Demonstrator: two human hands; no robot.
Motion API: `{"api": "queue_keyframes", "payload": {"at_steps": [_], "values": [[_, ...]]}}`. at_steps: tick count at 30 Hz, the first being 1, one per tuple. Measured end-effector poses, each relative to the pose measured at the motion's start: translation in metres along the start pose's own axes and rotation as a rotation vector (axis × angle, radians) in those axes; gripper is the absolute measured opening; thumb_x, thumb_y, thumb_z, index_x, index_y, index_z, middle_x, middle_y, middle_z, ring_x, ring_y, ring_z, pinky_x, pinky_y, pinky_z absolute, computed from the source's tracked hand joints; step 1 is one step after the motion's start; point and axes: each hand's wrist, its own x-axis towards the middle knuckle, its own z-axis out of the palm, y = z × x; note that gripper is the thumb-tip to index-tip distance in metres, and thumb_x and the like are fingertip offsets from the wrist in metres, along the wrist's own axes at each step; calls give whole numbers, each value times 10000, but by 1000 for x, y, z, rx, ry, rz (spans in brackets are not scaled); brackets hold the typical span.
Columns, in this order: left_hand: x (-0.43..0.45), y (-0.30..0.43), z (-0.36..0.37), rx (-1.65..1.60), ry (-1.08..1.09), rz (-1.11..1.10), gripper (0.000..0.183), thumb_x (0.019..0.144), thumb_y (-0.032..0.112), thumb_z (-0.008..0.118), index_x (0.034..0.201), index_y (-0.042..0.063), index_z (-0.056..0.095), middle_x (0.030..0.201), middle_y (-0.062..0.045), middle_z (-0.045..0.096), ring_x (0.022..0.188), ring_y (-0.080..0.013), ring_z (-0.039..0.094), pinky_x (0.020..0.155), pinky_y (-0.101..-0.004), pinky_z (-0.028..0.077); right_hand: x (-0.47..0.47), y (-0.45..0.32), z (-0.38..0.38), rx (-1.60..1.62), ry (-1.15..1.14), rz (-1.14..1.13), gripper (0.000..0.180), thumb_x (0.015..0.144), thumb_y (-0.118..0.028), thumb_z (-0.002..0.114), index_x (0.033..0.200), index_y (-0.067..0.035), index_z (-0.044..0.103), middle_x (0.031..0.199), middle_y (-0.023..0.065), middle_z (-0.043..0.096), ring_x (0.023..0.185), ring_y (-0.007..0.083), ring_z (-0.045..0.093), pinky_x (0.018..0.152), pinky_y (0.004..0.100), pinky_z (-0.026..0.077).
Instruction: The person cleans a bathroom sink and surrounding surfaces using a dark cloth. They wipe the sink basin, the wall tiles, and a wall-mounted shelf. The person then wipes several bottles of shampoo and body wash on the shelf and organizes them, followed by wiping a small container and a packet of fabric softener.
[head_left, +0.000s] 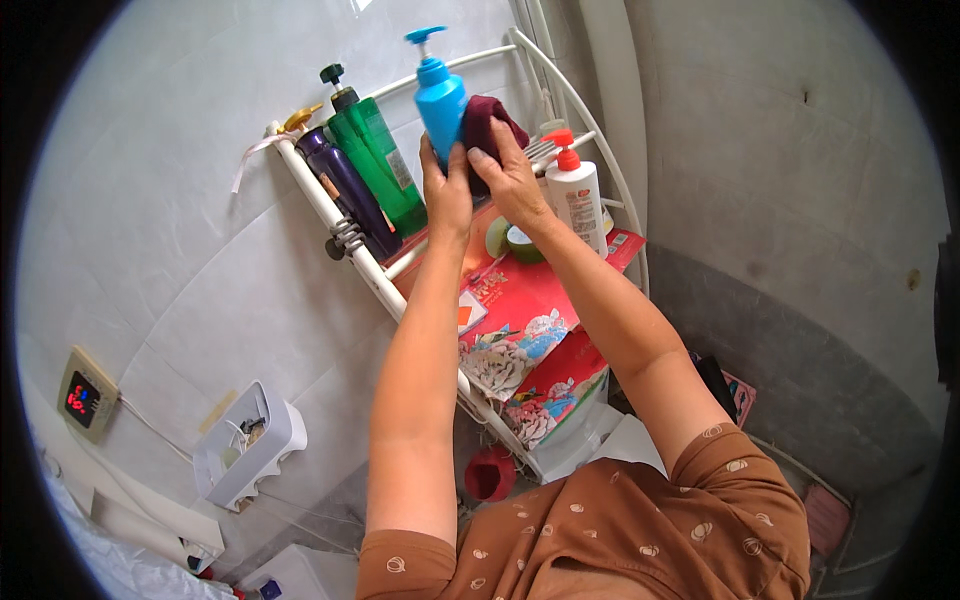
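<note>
My left hand (450, 199) grips the lower part of a blue pump bottle (441, 101), held tilted above the shelf. In my right hand (514, 180) is a bunched dark maroon cloth (491, 120), pressed against the bottle's right side. The bottle's base is hidden by my fingers. Left of it, a green pump bottle (375, 154) and a dark purple bottle (349, 195) with a gold pump stand on the shelf. A white pump bottle (579, 202) with a red top is near my right wrist, beside a low round green jar (523, 244).
A white metal rack (379, 289) stands against the tiled wall, its shelf covered with red floral card (517, 300). A wall-mounted white holder (251, 450) with small items and a lit digital panel (86, 394) are at lower left. A red container (489, 476) is beneath the rack.
</note>
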Motion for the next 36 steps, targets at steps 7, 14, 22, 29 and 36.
{"api": "queue_keyframes", "payload": {"at_steps": [7, 14, 22, 29, 36], "values": [[-10, 16, -5, -598, -89, -131, 457, 1106, 402, 407, 1399, 64, 498, 1286, -56, 597, 1189, -166, 563, 1037, -347, 455, 31, -32, 7, -410, -114, -303, 465, 878, -201, 671, 1303, -37, 576, 1210, 181, 587, 1117, 404, 543, 969, 470, 446], [-49, 68, 1, -700, -7, -228, 545, 1104, 435, 380, 1497, 59, 416, 1465, -93, 515, 1347, -228, 491, 1146, -419, 388, 31, -70, -4, -361, -237, -244, 467, 874, -164, 689, 1307, -31, 573, 1221, 186, 589, 1137, 395, 563, 976, 436, 465], [-123, 70, -12, -788, 125, -381, 541, 1093, 474, 372, 1416, 59, 502, 1304, -99, 635, 1122, -225, 658, 976, -395, 554, 7, -90, -7, 514, -287, 490, 636, 972, -286, 681, 1510, -64, 424, 1323, 65, 573, 1188, 152, 546, 1038, 321, 444], [-152, 66, -19, -550, 109, -356, 550, 1102, 450, 338, 1450, 42, 458, 1363, -122, 600, 1194, -235, 623, 1028, -391, 517, -42, -98, -18, 532, -209, 592, 620, 1001, -329, 618, 1511, -49, 404, 1366, 70, 552, 1237, 151, 516, 1078, 314, 398], [-164, 65, -28, -200, 65, -175, 457, 1103, 397, 404, 1328, 23, 539, 1254, -104, 635, 1101, -183, 612, 961, -342, 500, -86, -109, -28, 464, -126, 552, 624, 1036, -413, 573, 1479, -1, 422, 1361, 80, 558, 1243, 164, 509, 1095, 323, 380]]}}
